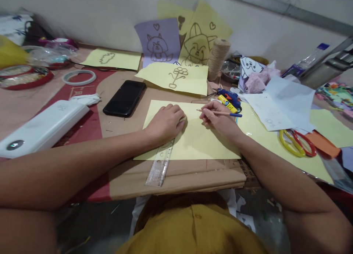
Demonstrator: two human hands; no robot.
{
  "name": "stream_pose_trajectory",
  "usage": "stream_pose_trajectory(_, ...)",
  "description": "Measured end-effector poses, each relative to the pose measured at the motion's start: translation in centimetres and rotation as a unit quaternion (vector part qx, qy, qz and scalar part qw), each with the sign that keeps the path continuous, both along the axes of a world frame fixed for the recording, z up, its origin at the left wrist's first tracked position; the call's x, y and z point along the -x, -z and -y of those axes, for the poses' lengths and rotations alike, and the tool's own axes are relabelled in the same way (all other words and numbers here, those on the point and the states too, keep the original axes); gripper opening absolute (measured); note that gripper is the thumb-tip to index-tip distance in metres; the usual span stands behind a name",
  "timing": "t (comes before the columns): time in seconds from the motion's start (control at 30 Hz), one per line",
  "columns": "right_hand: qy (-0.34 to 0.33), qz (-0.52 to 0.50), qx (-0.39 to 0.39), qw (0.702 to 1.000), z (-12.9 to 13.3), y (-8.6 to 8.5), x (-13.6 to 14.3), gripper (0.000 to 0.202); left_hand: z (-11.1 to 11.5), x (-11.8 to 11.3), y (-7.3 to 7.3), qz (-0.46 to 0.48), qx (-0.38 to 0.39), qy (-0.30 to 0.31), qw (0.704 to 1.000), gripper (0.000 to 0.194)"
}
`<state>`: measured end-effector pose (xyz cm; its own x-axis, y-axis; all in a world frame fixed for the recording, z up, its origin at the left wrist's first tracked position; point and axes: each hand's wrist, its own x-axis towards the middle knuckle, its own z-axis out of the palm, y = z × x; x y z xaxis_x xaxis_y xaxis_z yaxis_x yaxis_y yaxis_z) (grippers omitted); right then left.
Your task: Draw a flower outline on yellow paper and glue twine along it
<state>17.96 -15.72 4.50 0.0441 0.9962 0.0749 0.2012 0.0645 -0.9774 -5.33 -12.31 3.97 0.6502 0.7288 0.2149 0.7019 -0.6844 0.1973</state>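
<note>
A pale yellow sheet of paper (193,147) lies before me on the cardboard-covered table. My left hand (167,123) rests on its left half, palm down with bent fingers, over the upper end of a clear plastic ruler (160,165). The ruler's lower end sticks out past the sheet's near edge. In my right hand (219,120), above the sheet's right part, is a pencil (223,113) pinched between thumb and fingers. Its sharpened tip points left, toward my left hand, and its blue end points right. I can make out no clear marks on this sheet.
Left are a black phone (124,98), a white device (46,125) and a tape roll (79,77). Behind stand drawn sheets (160,29) and a twine spool (218,59). Right are a yellow glue tube (227,104), scissors (292,143) and loose papers (289,96).
</note>
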Motion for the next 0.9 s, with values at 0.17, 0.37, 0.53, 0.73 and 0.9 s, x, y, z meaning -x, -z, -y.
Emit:
stream_pose_trajectory(0.17,-0.034,0.075,-0.063,0.995,-1.7,-4.6,0.7,0.014,0.2,-0.7,-1.2,-0.109,-0.043,0.023,0.993,0.036)
stream_pose_trajectory(0.37,-0.041,0.069,-0.136,0.987,-4.7,-4.7,2.4,0.018,0.2,-0.9,-1.2,-0.081,-0.049,0.018,0.995,0.029)
stream_pose_trajectory(0.53,0.024,0.045,-0.123,0.991,-5.6,0.6,2.1,0.024,0.1,-0.9,-0.9,-0.048,-0.022,0.007,0.999,0.021)
stream_pose_trajectory(0.73,0.006,0.053,-0.105,0.993,-5.8,2.4,2.0,0.027,-0.2,-1.2,-1.3,-0.076,0.011,-0.004,0.997,0.023)
stream_pose_trajectory(0.9,0.024,0.078,-0.104,0.991,-5.5,1.6,2.0,0.025,-0.3,-0.9,-1.2,-0.072,0.011,0.002,0.997,0.023)
